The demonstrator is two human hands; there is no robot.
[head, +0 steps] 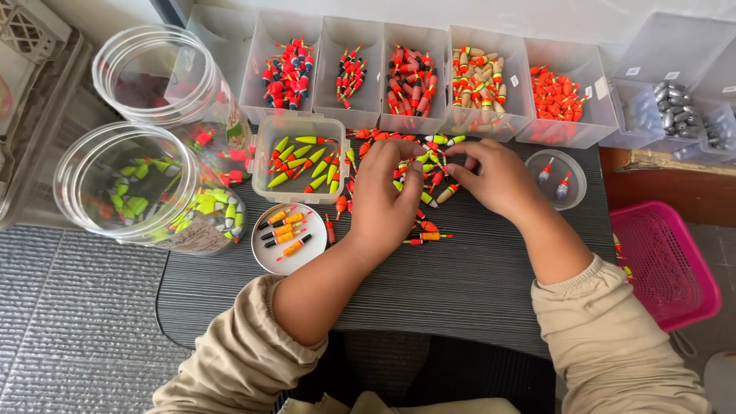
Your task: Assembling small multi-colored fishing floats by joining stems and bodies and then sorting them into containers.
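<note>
A loose pile of small fishing floats (pixel 426 165), red, orange and yellow-green, lies on the dark ribbed table (pixel 460 284). My left hand (pixel 386 195) rests on the pile's left side, fingers bent down among the floats. My right hand (pixel 491 175) is on the right side, fingertips pinching at floats near the middle. I cannot tell which float either hand grips. A clear tub (pixel 262 170) of yellow-green floats sits just left of my left hand. A round white lid (pixel 264 257) with orange and black floats lies below it.
Several clear bins (pixel 360 115) of sorted floats line the back edge. Bins of grey sinkers (pixel 673 107) stand at the far right. Two big clear jars (pixel 146 184) lie at the left. A small round dish (pixel 575 184) holds two floats. A pink basket (pixel 663 261) sits right of the table.
</note>
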